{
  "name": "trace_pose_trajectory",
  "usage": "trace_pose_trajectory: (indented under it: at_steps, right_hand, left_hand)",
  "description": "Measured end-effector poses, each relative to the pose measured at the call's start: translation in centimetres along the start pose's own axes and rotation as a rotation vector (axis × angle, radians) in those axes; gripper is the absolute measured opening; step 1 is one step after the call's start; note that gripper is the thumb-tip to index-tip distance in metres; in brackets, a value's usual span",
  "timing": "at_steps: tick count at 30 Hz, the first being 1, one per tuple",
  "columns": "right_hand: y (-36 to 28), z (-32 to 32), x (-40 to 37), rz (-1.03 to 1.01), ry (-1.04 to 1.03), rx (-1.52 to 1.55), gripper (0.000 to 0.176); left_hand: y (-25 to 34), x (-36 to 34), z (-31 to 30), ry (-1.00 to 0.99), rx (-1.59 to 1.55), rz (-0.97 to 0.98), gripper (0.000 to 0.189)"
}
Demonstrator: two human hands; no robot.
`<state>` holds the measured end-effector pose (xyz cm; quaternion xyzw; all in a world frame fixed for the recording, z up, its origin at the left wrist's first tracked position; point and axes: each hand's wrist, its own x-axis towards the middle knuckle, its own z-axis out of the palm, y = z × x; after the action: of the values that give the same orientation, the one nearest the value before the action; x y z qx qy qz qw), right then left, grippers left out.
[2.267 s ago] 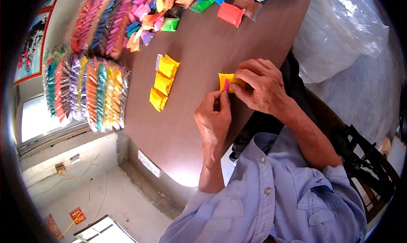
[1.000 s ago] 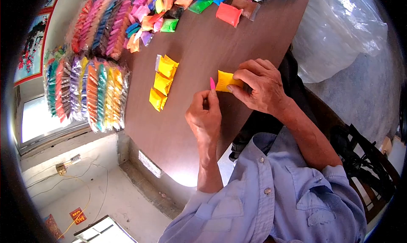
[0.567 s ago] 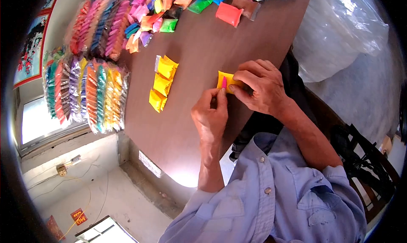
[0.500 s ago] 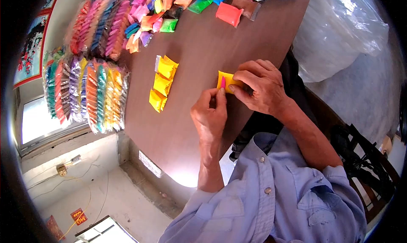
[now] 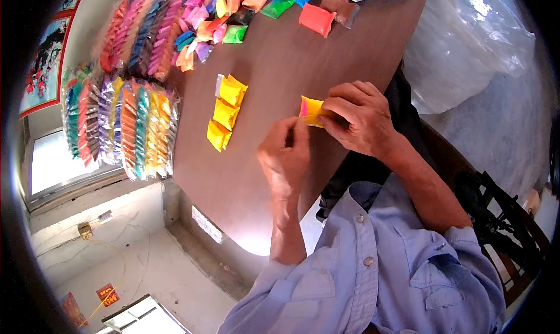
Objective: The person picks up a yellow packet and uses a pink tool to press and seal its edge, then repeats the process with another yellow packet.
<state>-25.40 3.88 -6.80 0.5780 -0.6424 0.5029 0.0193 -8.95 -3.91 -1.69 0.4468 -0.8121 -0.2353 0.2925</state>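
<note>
My right hand (image 5: 361, 115) pinches a small yellow packet (image 5: 312, 107) between thumb and fingers, above the brown table. A bit of pink (image 5: 304, 109) shows at the packet's left end. Close by on the left is my left hand (image 5: 284, 153), slightly blurred, its thumb and fingers closed together at the packet's lower left corner. Whatever lies between those fingertips is too small to make out. Left of my hands, several joined yellow packets (image 5: 224, 112) lie in a slanting row on the table.
Loose coloured packets (image 5: 233, 35) cover the far side of the table (image 5: 245, 176). Clear bags filled with rows of coloured packets (image 5: 143, 130) are stacked at its left edge. On the right hangs a large transparent plastic bag (image 5: 466, 54), beside a dark chair (image 5: 501, 217).
My left hand has shifted slightly left, and its fingers have turned. Less of the pink shows on the packet. My right hand has barely moved and keeps its hold.
</note>
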Motion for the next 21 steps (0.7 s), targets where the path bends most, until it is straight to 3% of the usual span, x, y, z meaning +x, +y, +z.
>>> trace_pose_trajectory:
  at_steps: [2, 5, 14, 21]
  right_hand:
    - [0.0, -0.1, 0.0, 0.017, -0.005, 0.006, 0.022]
    - [0.1, 0.0, 0.0, 0.020, -0.001, 0.021, 0.021]
    - [0.2, 0.1, -0.2, 0.003, -0.003, -0.008, 0.021]
    - [0.3, 0.1, 0.0, -0.016, 0.023, 0.008, 0.020]
  left_hand:
    - [0.4, 0.2, 0.8, -0.074, -0.030, 0.191, 0.013]
    - [0.7, 0.7, 0.8, -0.091, -0.035, 0.061, 0.009]
    - [-1.0, 1.7, -0.6, -0.032, 0.043, -0.050, 0.014]
    - [0.8, 0.7, 0.4, -0.096, -0.048, 0.100, 0.007]
